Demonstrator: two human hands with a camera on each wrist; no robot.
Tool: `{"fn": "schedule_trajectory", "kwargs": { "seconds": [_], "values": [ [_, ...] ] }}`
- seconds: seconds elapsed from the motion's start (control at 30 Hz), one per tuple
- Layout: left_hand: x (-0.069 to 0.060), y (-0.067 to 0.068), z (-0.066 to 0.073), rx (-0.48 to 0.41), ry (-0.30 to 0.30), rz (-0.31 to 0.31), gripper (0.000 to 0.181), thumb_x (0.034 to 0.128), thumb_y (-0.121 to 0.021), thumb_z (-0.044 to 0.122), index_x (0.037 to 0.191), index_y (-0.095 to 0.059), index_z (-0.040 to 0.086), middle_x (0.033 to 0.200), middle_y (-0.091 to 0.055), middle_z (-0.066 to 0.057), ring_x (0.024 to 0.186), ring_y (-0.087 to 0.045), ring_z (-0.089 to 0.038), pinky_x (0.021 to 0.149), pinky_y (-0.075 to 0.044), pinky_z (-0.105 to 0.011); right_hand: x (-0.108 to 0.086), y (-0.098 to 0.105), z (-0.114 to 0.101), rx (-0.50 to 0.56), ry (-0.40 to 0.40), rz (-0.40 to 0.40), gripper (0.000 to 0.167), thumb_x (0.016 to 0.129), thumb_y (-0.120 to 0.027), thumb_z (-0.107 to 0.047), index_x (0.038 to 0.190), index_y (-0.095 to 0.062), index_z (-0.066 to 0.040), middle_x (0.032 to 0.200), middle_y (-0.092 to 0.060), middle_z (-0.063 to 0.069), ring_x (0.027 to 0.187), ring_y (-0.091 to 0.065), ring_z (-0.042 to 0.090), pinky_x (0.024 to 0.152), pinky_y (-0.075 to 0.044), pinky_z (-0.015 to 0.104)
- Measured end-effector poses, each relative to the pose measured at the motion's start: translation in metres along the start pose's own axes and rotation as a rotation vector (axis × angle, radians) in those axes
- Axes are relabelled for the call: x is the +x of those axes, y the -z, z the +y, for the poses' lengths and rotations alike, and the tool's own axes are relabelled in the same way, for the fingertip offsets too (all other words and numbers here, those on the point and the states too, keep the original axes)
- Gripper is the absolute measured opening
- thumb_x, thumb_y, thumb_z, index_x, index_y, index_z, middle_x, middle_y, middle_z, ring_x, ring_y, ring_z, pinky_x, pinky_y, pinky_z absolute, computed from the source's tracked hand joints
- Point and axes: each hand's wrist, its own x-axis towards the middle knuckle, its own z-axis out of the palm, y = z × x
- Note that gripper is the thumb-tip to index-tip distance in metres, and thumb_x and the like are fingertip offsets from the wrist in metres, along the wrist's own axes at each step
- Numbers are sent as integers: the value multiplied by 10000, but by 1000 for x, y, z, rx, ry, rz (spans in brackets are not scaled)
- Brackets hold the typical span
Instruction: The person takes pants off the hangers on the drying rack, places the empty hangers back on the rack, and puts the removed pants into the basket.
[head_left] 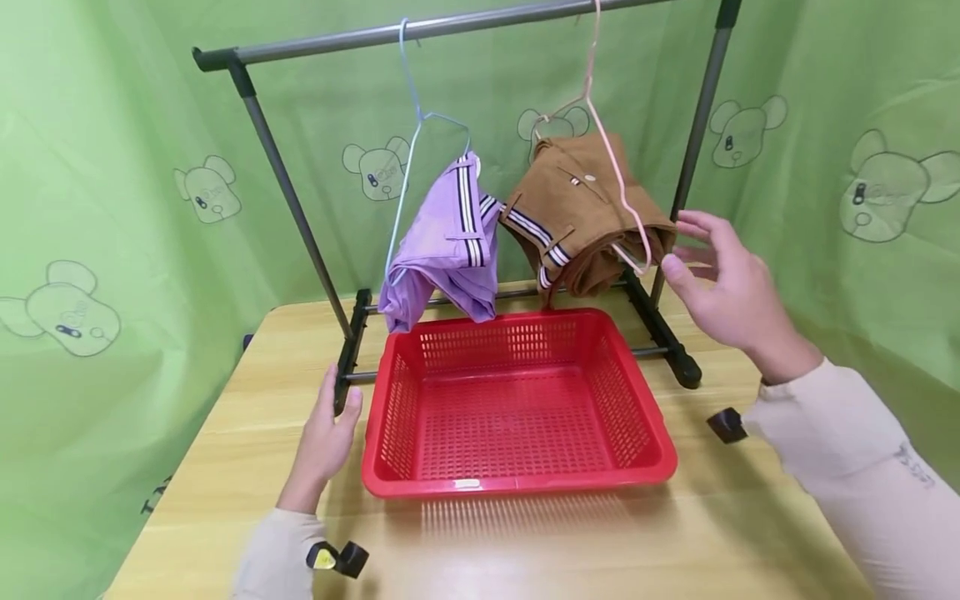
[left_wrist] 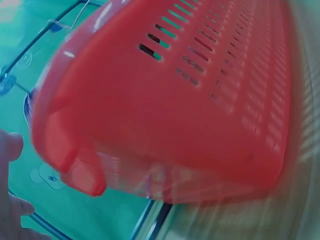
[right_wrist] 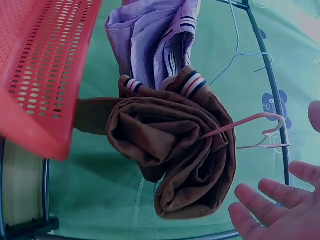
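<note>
My right hand [head_left: 723, 287] is beside the right edge of brown trousers [head_left: 581, 196]. In the right wrist view its fingers [right_wrist: 272, 205] are spread, apart from the cloth. The trousers hang folded on a pink hanger [head_left: 611, 150]. To their left, folded purple trousers [head_left: 450, 233] hang from a light blue hanger [head_left: 408, 158]. My left hand [head_left: 324, 442] hovers left of a red plastic basket [head_left: 517, 483], near the rack's black foot, and holds nothing. Only some fingertips [left_wrist: 15, 145] show at the left edge of the left wrist view, where the basket's outer wall fills most of the frame.
A grey metal clothes rack [head_left: 322, 50] stands on the wooden table [head_left: 247, 433], its black right foot [head_left: 678, 367] behind the basket's right side. Green curtains [head_left: 285, 167] with bear prints hang behind and on both sides.
</note>
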Motion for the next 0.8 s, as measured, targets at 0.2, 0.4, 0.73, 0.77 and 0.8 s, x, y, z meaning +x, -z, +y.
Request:
{"fn": "schedule_trajectory", "kwargs": {
  "seconds": [0.2, 0.4, 0.73, 0.77, 0.8],
  "values": [
    [5, -12, -8, -336, 92, -58, 725, 1015, -345, 521, 1565, -27, 171, 1606, -56, -153, 1457, -86, -342, 1140, -143, -552, 23, -2, -6, 92, -108, -31, 549, 1016, -482, -327, 1491, -310, -112, 1449, -419, 202, 1195, -522, 377, 972, -448, 470],
    [10, -24, -12, -713, 36, -118, 687, 1042, -393, 356, 1554, -11, 102, 1590, -27, -221, 1444, -97, -390, 1150, -170, -494, 40, -6, -5, 315, -142, -57, 517, 1032, -449, -283, 1453, -315, -15, 1345, -490, 222, 935, -615, 66, 743, -532, 187],
    [6, -39, -18, -879, 14, -132, 693, 1012, -473, 131, 1557, -46, 131, 1568, -193, -197, 1277, -465, -251, 984, -458, -334, 53, -7, -4, 735, -274, -142, 363, 1020, -472, -293, 1325, -413, -106, 1164, -568, 43, 900, -658, 145, 682, -556, 270],
    [6, -39, -19, -889, 29, -130, 703, 1002, -474, 88, 1558, -48, 142, 1565, -208, -189, 1263, -481, -250, 981, -464, -347, 53, -8, -4, 727, -278, -148, 350, 1022, -467, -295, 1316, -418, -111, 1152, -581, 32, 894, -659, 141, 681, -552, 268],
    [5, -39, -19, -892, 40, -123, 717, 989, -477, 49, 1559, -54, 145, 1564, -215, -183, 1259, -483, -256, 975, -470, -355, 54, -9, -4, 721, -283, -154, 346, 1021, -469, -299, 1310, -423, -113, 1138, -592, 23, 885, -660, 137, 677, -549, 263]
  ]
}}
